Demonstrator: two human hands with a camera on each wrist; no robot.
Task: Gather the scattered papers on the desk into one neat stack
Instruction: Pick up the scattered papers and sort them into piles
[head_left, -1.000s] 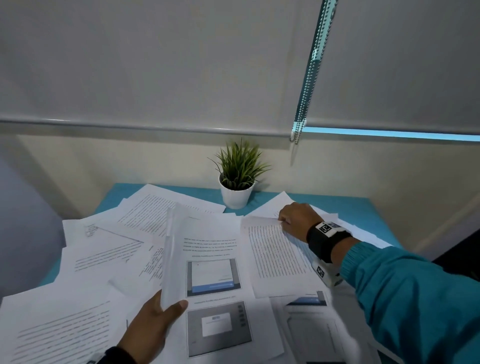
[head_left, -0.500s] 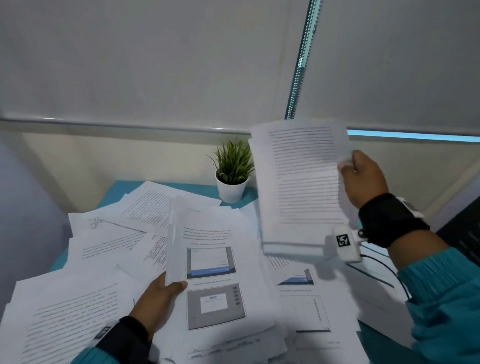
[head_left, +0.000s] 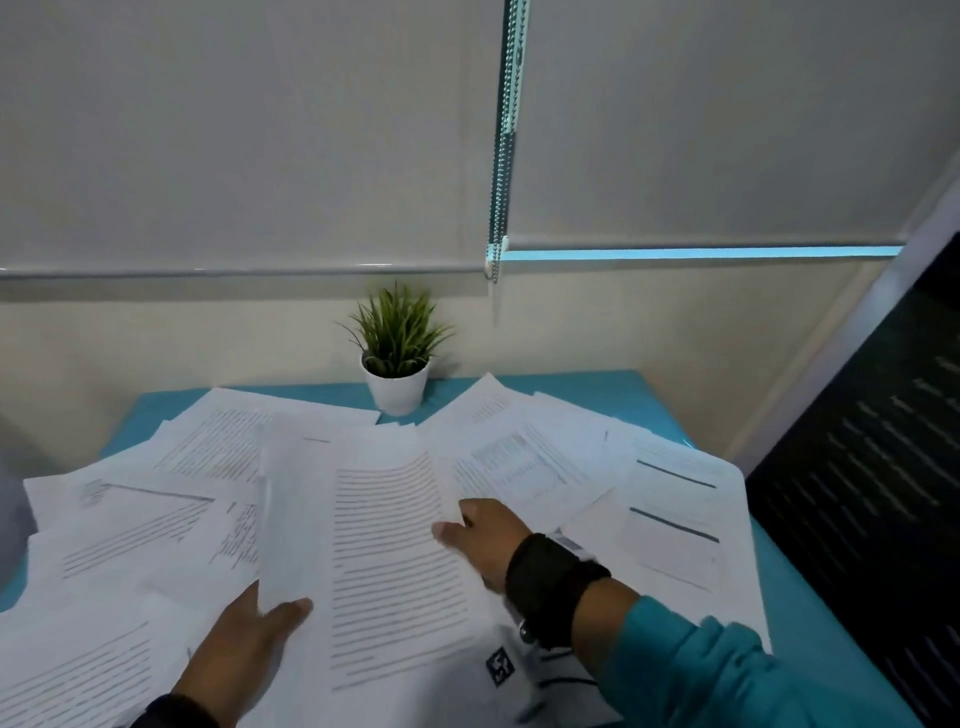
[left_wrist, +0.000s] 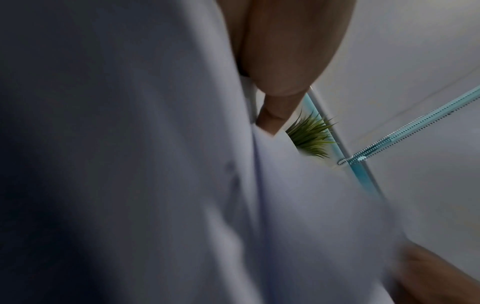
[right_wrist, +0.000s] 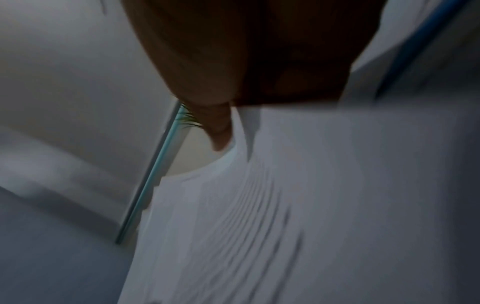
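Now both hands (head_left: 244, 644) (head_left: 480, 538) gripping stack (head_left: 384, 545)

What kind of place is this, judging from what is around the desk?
Probably an office or a home study corner. A teal desk covered with printed papers stands against a wall, with a small potted plant and lowered roller blinds behind it.

left grip (head_left: 244, 647) and right grip (head_left: 480, 538) both reach forward, thumbs on top, fingers hidden underneath

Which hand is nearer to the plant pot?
Right. The right hand lies on the papers below and slightly right of the pot; the left hand holds a bundle nearer the person.
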